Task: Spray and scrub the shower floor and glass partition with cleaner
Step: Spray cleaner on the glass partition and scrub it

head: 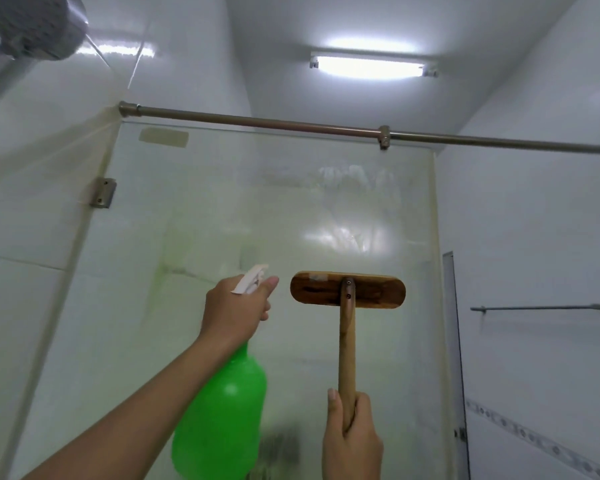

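Observation:
The glass partition (222, 209) fills the middle of the head view, hazy with wet streaks near its top. My left hand (234, 310) grips the white trigger head of a green spray bottle (222, 414), nozzle aimed up at the glass. My right hand (352, 441) is closed around the wooden handle of a scrub brush (347, 289). The brush's oblong wooden head is raised against the glass, just right of the nozzle. The shower floor is out of view.
A metal rod (291, 124) runs across the top of the glass. A hinge bracket (103, 192) fixes the glass to the left wall. The shower head (32, 26) hangs at top left. A towel rail (541, 308) sits on the right wall.

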